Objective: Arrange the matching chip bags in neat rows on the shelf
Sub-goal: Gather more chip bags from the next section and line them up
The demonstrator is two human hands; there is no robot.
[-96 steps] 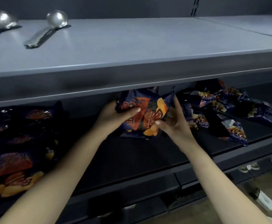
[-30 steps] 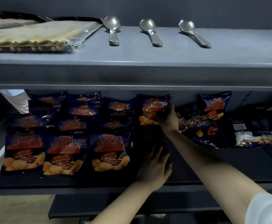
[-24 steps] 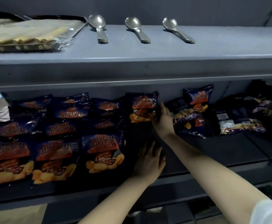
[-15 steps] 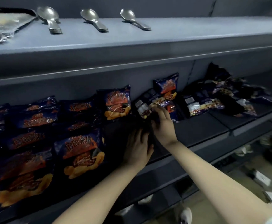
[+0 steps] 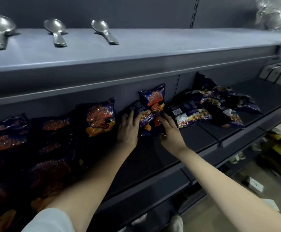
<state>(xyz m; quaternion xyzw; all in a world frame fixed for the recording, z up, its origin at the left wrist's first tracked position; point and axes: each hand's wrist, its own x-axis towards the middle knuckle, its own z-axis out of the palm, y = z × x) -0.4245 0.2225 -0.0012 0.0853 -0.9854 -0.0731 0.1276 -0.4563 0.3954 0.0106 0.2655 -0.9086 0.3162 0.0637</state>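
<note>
Left hand (image 5: 128,129), right hand (image 5: 170,133) touching chip bag (image 5: 146,119).

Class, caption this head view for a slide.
Sorting chips: left hand and right hand touch a loose bag on the shelf.

Three steel spoons (image 5: 56,32) lie along the grey metal upper shelf (image 5: 169,46). On the dark lower shelf (image 5: 153,158), rows of dark-blue foil chip bags (image 5: 52,124) fill the left and a loose heap of bags (image 5: 220,104) lies to the right. Between them, before an upright bag (image 5: 153,99), lies a flat bag (image 5: 146,119), with the left hand (image 5: 128,128) and right hand (image 5: 169,133) touching its sides.
</note>
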